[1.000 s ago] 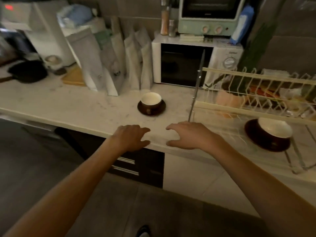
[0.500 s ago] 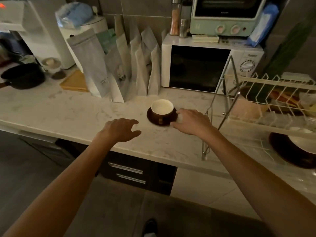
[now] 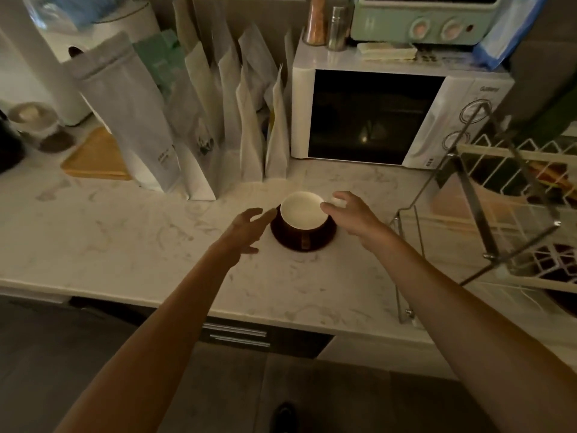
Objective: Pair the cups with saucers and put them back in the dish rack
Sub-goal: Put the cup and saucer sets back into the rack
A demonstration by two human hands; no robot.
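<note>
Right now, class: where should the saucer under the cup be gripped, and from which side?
Probably by the saucer rim, both sides at once: left hand from the left, right hand from the right. The dark rim juts out past the cup all round, and the cup only sits loose on it, so lift it level.

Head-worn view, down onto countertop (image 3: pixel 125 232)
</note>
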